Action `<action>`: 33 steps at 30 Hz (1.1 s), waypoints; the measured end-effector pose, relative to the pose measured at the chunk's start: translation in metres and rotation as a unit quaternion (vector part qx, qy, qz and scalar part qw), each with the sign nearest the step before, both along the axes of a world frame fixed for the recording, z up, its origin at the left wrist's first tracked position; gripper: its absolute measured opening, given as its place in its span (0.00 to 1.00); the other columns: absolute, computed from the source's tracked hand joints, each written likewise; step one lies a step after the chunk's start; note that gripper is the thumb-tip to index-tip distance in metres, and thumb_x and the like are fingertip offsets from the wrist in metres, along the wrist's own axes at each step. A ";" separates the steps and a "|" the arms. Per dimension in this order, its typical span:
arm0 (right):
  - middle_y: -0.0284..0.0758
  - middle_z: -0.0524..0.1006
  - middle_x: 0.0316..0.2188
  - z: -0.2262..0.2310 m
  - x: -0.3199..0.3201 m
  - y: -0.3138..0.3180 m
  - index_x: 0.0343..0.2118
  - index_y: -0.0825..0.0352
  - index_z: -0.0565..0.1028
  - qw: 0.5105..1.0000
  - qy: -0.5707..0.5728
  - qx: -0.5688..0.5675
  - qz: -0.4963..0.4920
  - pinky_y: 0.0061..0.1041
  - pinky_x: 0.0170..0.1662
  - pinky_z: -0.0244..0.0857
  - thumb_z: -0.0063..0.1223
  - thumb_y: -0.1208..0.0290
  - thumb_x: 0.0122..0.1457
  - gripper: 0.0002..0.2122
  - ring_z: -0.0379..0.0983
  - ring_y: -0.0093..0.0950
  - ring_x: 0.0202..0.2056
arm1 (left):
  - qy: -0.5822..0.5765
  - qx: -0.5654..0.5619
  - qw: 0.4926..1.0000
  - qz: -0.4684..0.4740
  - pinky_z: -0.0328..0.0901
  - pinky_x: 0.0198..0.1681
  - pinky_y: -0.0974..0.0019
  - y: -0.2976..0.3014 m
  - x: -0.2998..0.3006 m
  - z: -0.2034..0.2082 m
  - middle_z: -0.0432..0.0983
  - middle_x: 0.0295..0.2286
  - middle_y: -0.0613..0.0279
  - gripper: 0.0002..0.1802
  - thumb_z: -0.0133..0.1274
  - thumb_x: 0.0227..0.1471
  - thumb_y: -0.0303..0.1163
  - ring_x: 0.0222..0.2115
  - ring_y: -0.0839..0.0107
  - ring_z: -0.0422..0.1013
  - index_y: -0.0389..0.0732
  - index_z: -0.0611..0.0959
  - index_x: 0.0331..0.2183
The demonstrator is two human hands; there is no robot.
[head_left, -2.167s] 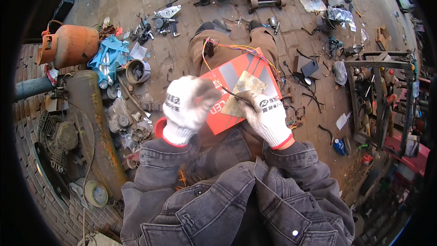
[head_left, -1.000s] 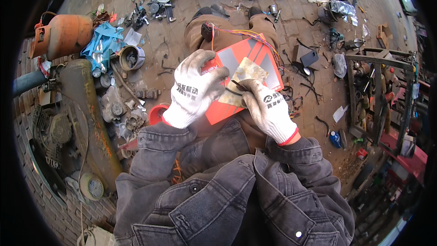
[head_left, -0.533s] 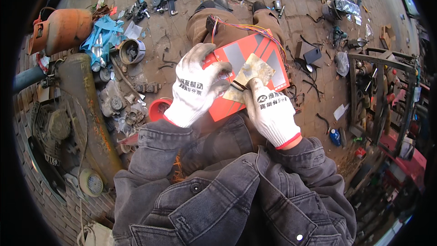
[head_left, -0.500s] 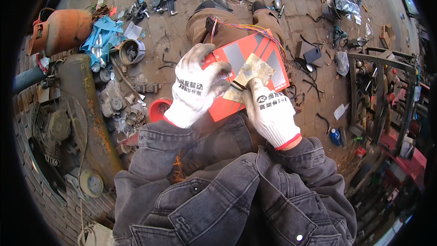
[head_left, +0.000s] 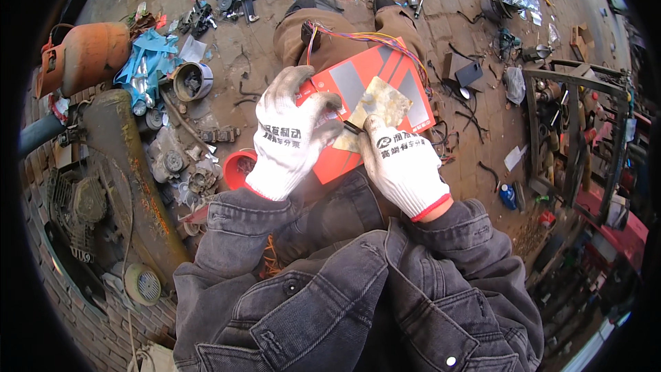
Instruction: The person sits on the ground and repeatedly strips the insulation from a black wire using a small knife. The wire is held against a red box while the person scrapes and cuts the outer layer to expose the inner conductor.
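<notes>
1. Closest to the jacket, the right hand (head_left: pixel 403 155) is gloved, its thumb and fingers pinched on a dark slender piece (head_left: pixel 353 127).
2. That piece lies in the narrow gap between the hands, over a stained square sheet (head_left: pixel 385 100). Its long axis slants from upper left to lower right; its free end points to the left thumb, but the right hand has it.
3. The left hand (head_left: pixel 288 138) is apart from the right, finger and thumb parted beside the free end; whether it touches the piece or grips the box edge, I can't tell.
4. Under the sheet, a red box (head_left: pixel 348 79) sits aslant on the lap.
5. Coloured wires (head_left: pixel 385 40) trail along its far edge.
6. Off to the left on the floor is a red bucket (head_left: pixel 234 169), and farther out an orange gas cylinder (head_left: pixel 100 58).
</notes>
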State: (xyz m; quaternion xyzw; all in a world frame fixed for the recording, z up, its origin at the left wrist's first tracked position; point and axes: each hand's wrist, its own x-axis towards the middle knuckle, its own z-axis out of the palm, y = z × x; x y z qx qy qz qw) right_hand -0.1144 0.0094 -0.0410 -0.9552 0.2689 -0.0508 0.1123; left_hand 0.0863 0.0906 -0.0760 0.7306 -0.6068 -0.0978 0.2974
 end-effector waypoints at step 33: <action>0.29 0.70 0.23 -0.001 -0.001 0.016 0.44 0.61 0.76 0.991 0.122 -0.050 0.001 0.31 0.25 0.65 0.53 0.68 0.65 0.08 0.74 0.26 0.24 | 0.040 0.018 0.994 0.095 0.65 0.56 0.45 -0.006 -0.013 -0.008 0.69 0.55 0.49 0.20 0.73 0.34 0.39 0.54 0.45 0.69 0.48 0.88 0.34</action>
